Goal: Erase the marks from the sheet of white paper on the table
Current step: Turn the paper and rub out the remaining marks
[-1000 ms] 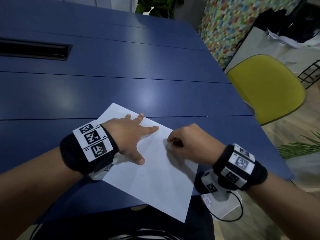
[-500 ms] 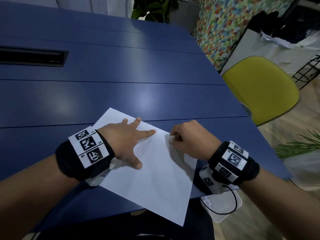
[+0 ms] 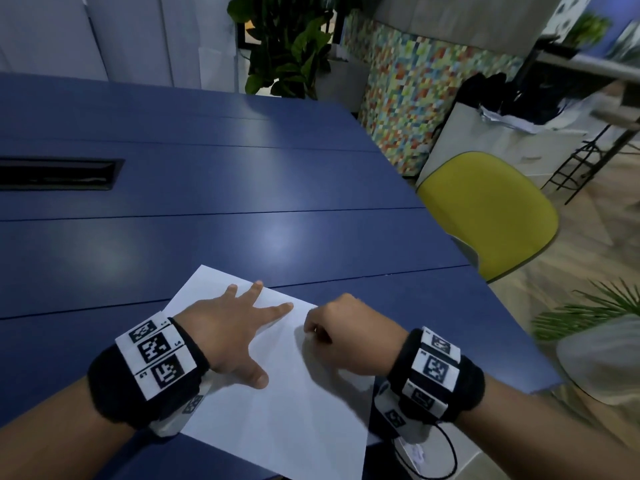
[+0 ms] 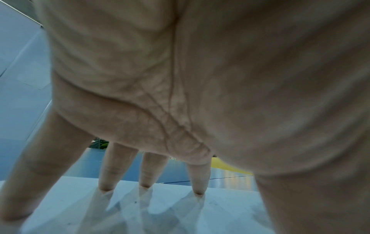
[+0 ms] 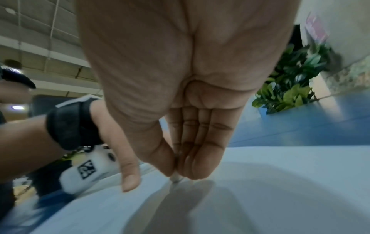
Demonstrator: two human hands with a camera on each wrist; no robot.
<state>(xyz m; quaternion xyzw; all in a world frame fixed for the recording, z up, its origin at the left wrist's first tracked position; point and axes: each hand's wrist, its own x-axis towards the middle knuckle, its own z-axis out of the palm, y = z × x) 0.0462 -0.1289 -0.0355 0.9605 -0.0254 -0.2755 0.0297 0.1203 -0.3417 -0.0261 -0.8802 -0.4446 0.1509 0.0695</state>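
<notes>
A white sheet of paper (image 3: 277, 417) lies slanted on the blue table (image 3: 242, 188) near its front edge. My left hand (image 3: 242, 334) lies flat on the sheet's left part with fingers spread, and its fingertips (image 4: 145, 185) press the paper (image 4: 180, 210). My right hand (image 3: 311, 329) is curled near the sheet's right edge. It pinches a small pale eraser (image 5: 175, 178) between thumb and fingers, tip down on the paper (image 5: 270, 182). Only a few faint specks show on the sheet in the left wrist view.
A yellow chair (image 3: 491, 216) stands by the table's right side. A black cable slot (image 3: 59, 173) is set into the table at the far left. Potted plants (image 3: 291, 46) stand beyond the far edge. The table's right corner lies just beyond my right wrist.
The right hand has shifted slightly back and forth on the sheet with the eraser. The left hand stays pressed in place. The head view has tilted up.
</notes>
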